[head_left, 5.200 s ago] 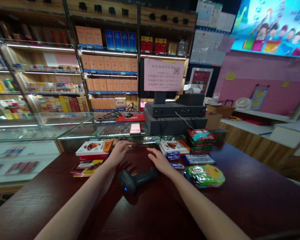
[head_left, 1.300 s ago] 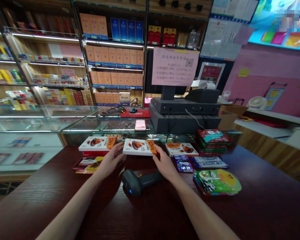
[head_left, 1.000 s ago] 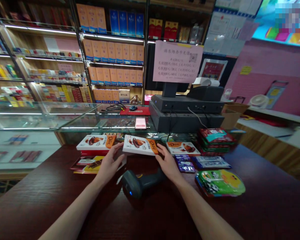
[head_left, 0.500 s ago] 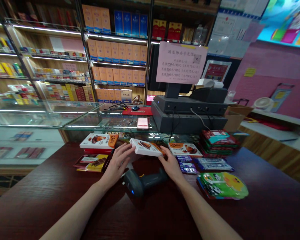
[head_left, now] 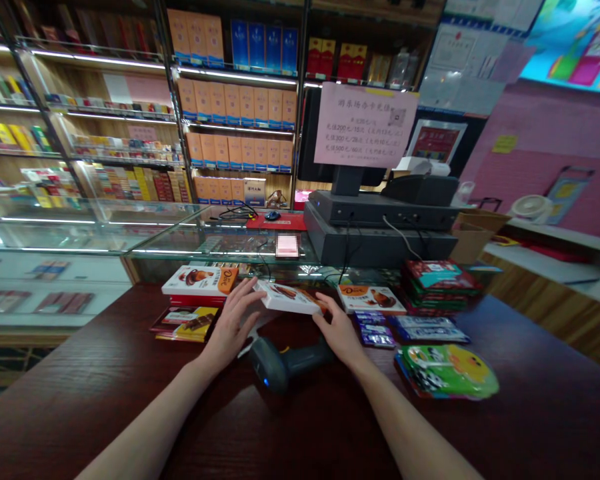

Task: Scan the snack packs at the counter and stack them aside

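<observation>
Between my two hands is a white Dove chocolate box [head_left: 291,299], face up and slightly tilted. My left hand [head_left: 231,328] grips its left end, while my right hand [head_left: 341,333] has its fingers on the right end. Just below the box lies a dark barcode scanner [head_left: 283,365] with a lit blue light, its handle end close to my right wrist. Left of my left hand are a stacked Dove box [head_left: 195,280] and some chocolate bars [head_left: 187,323]. Another Dove box [head_left: 373,299] lies flat to the right of my right hand.
Purple-wrapped bars [head_left: 375,329], blue-silver bars [head_left: 430,329], a green duck-patterned pack [head_left: 447,370] and a stack of dark red and green packs [head_left: 437,287] sit on the right of the brown table [head_left: 80,393]. Behind stand a glass counter [head_left: 220,243] and a cash register [head_left: 380,227].
The held box has shifted slightly left and tipped a little between my hands. My hands moved with it; the scanner and the other goods stay put.
</observation>
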{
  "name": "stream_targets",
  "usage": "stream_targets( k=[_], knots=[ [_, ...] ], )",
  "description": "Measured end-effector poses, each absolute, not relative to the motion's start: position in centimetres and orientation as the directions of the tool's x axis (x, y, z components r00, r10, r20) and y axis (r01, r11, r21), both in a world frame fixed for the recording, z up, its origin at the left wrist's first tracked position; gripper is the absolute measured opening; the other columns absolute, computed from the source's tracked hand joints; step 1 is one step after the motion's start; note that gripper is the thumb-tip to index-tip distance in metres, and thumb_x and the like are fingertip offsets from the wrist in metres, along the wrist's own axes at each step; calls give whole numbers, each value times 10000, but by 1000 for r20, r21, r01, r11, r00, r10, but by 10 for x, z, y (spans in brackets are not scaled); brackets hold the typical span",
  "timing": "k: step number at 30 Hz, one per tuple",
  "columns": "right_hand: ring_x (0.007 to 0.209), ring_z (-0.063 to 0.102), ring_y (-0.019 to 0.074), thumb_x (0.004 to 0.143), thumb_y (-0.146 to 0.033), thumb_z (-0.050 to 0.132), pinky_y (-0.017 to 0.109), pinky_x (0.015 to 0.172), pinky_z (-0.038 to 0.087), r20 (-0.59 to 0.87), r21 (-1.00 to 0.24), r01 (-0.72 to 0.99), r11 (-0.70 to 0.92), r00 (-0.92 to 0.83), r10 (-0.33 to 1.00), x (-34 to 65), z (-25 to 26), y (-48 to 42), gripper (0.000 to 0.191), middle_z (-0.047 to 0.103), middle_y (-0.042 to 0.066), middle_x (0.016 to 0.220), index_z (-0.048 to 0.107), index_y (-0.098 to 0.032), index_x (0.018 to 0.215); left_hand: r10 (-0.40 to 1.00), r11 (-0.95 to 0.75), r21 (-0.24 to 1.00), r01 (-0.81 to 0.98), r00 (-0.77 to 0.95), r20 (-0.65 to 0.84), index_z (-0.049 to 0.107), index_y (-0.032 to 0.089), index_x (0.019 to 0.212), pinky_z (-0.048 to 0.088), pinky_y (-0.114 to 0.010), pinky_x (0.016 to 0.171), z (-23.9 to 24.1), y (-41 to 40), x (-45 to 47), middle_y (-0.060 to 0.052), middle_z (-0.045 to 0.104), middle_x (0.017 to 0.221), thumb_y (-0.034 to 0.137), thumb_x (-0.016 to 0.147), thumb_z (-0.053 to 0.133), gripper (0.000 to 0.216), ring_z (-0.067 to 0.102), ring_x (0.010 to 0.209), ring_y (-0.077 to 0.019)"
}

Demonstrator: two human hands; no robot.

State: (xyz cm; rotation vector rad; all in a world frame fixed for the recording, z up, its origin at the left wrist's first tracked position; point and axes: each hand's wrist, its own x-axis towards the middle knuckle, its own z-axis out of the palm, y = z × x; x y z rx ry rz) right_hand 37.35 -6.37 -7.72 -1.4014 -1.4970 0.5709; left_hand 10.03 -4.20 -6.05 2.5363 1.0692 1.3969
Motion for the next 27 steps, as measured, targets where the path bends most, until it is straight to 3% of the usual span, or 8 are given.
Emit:
stream_targets(
  k=[5,15,21,27],
  knots=[
    [1282,582,240,862,-276,569,443,1138,400,338,-831,496,252,89,937,367,-75,-65,510,627,86,1373,543,-231,1369,545,-778,280,562,381,747,571,264,1206,331,-526,1194,-64,-37,96,-46,618,1395,124,964,421,317,416,1436,-197],
    [1264,583,249,861,-247,558,459,1129,414,407,-766,573,292,80,910,366,-75,-65,502,642,85,1342,557,-234,1362,435,-794,129,594,408,803,618,263,1132,251,-526,1229,-60,-41,97,-21,674,1327,99,963,420,307,487,1385,-183],
    [1235,590,265,874,-241,544,488,1107,428,486,-672,665,327,62,872,366,-72,-67,457,652,98,1320,589,-219,1327,394,-780,42,624,438,808,646,293,1164,193,-553,1240,-51,-47,97,7,711,1261,128,974,451,318,539,1327,-198],
    [1292,544,251,898,-206,514,504,1150,371,561,-585,678,445,-57,826,355,-60,-77,442,628,72,1362,582,-244,1333,411,-710,-25,704,443,796,587,387,1329,139,-562,1255,-45,-52,99,27,730,1172,165,956,534,438,591,1191,-205]
  ],
)
